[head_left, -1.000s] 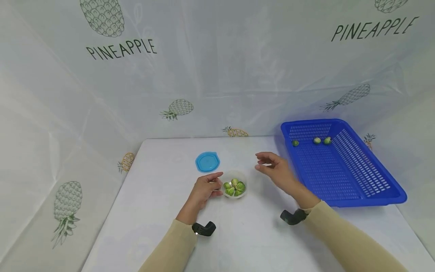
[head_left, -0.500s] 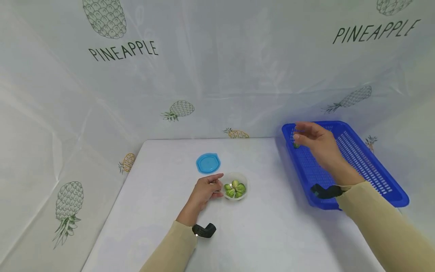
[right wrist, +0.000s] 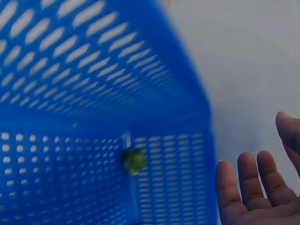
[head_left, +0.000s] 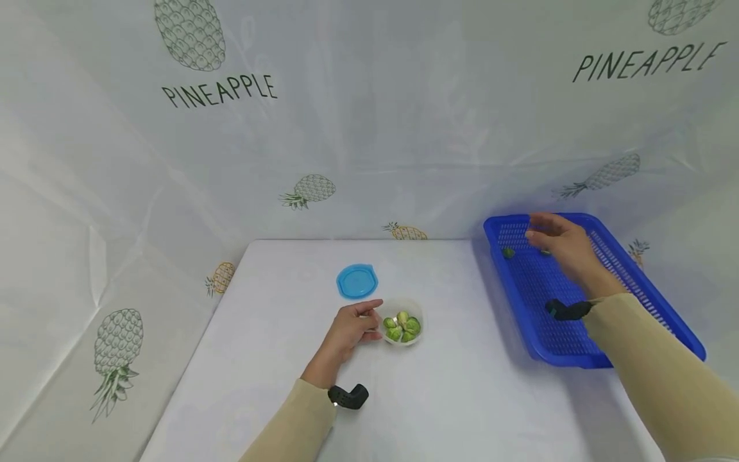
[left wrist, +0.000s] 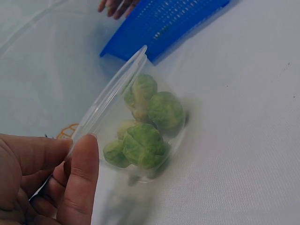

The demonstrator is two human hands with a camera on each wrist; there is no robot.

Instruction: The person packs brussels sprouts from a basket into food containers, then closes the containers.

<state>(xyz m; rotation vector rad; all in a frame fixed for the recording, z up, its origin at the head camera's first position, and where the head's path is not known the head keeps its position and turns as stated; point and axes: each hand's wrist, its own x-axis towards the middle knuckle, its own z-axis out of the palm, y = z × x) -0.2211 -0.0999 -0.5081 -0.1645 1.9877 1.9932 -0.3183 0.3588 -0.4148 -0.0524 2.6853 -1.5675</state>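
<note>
My left hand [head_left: 353, 326] pinches the rim of a clear plastic bowl [left wrist: 110, 101] between thumb and finger. Several green Brussels sprouts [left wrist: 143, 145] lie inside that bowl, which stands on the white table. Over the far part of a blue plastic basket [head_left: 568, 324] hovers my right hand [head_left: 566, 247], its fingers spread and holding nothing. One Brussels sprout [right wrist: 134, 161] sits in a corner of the basket. Another sprout [head_left: 545, 252] shows just below the right hand, partly covered by it. Whatever else lies beneath that hand is hidden.
A light blue lid [head_left: 357, 282] lies flat on the table [head_left: 288, 289], behind the bowl. White sheeting [head_left: 369, 128] printed with pineapples rises behind the table and along its sides. The basket takes up the table's right side.
My right hand has moved from beside the bowl to the right, over the basket. The left hand stays at the bowl. The head view has shifted slightly.
</note>
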